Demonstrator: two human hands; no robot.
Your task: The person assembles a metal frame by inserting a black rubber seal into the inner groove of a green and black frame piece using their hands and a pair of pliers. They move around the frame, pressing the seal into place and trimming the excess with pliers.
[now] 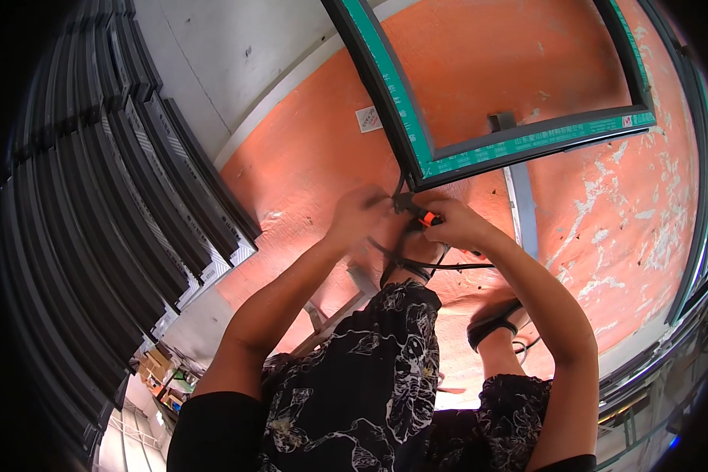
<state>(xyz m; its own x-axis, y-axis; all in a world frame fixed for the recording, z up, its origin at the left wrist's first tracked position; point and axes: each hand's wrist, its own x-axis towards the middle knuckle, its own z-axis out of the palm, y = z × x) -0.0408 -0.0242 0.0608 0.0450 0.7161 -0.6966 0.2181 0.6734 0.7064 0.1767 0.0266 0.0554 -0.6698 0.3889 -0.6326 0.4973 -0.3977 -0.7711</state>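
Note:
My right hand (pixel 452 224) is closed round a black-and-orange hand tool (pixel 430 219), perhaps shears or pliers. The tool's dark head (pixel 403 203) lies just below the near left corner of a dark window frame (pixel 533 143) faced with green film. Opposite it, my left hand (pixel 360 214) is blurred, its fingers closed on a thin black rubber strip (pixel 400 186) close to the tool head. This strip comes down from the frame corner. A loose black length (pixel 456 267) loops below my hands, above my foot. The exact contact between tool and strip is hard to make out.
Stacked dark profiles (pixel 79 228) fill the left side. Under the frame spreads a worn orange floor (pixel 291 173), with a pale label (pixel 368 119) on it. A grey metal bar (pixel 522 206) lies right of my hands. More framing (pixel 696 228) stands along the right edge.

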